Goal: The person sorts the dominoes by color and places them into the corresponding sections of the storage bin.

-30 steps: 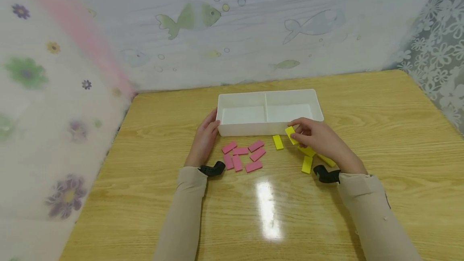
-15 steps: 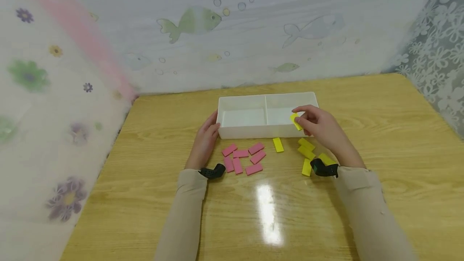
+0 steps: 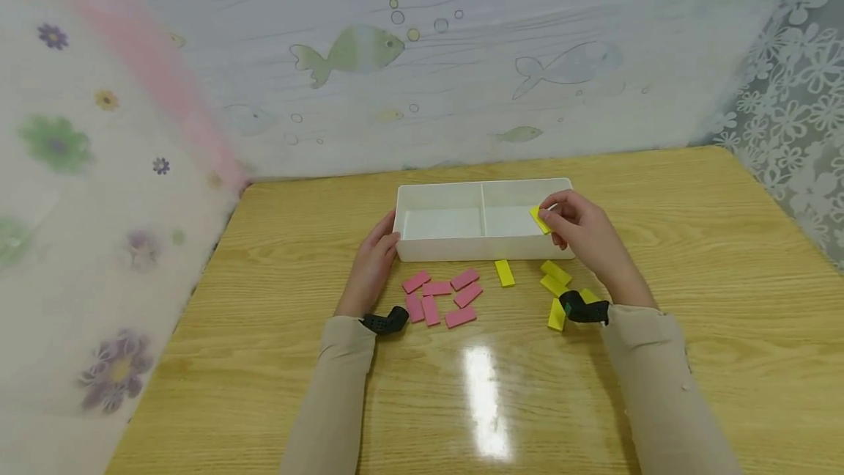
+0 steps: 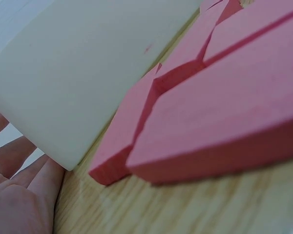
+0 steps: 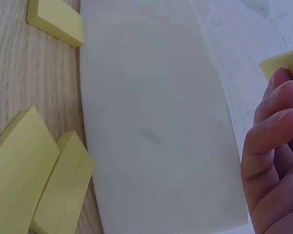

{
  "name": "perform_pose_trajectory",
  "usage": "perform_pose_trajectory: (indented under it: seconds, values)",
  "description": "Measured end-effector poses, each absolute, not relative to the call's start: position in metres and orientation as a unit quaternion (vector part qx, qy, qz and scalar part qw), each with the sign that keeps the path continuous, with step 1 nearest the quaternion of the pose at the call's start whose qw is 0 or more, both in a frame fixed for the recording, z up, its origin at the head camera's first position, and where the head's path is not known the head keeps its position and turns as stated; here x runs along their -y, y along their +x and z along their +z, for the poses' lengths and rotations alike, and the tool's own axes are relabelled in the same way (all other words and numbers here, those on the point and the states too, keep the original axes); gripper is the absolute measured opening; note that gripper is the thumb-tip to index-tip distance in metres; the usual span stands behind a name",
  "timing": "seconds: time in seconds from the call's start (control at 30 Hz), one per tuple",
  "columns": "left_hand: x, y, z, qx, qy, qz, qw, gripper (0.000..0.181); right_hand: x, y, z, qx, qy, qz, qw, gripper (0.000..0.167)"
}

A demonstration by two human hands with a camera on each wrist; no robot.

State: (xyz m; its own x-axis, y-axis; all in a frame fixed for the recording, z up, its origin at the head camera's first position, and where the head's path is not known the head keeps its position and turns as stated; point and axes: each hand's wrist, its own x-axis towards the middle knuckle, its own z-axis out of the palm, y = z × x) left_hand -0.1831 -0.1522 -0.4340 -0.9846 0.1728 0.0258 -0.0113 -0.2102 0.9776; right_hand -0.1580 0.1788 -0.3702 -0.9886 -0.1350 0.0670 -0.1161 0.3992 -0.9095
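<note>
Pinching a yellow block (image 3: 538, 220): right hand (image 3: 585, 234) — white box (image 3: 455, 249) just beneath it, touched by the left hand (image 3: 371, 267), fingers extended.

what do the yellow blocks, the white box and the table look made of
Yellow blocks: matte, perhaps painted wood or dense foam; flat, even colour. White box: probably smooth plastic, given its thin walls and rounded corners. Table: glossy wood or laminate; grain shows and light glares.

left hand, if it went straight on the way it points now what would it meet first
The box, most likely: in the head view the left hand rests against its left end. Exact depth there is hard to judge.
</note>
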Motion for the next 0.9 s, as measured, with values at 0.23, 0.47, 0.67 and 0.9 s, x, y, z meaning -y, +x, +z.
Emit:
perform_pose_trajectory:
  seconds: [0.23,0.47,0.67,0.9]
  values:
    - [0.151,-0.184,-0.434,-0.623,0.066,0.777,0.060,0.048,-0.176,-0.166,-0.373,-0.832,-0.074,-0.551,-0.008,0.033]
    - [0.151,-0.184,-0.434,-0.623,0.053,0.778,0.060,0.047,-0.171,-0.175,-0.375,-0.831,-0.063,-0.552,-0.017,0.032]
    - [0.152,-0.183,-0.435,-0.623,0.050,0.778,0.063,0.046,-0.162,-0.183,-0.376,-0.834,-0.058,-0.548,-0.040,0.034]
    - [0.153,-0.183,-0.433,-0.632,0.054,0.771,0.059,0.046,-0.157,-0.186,-0.380,-0.838,-0.055,-0.542,-0.045,0.037]
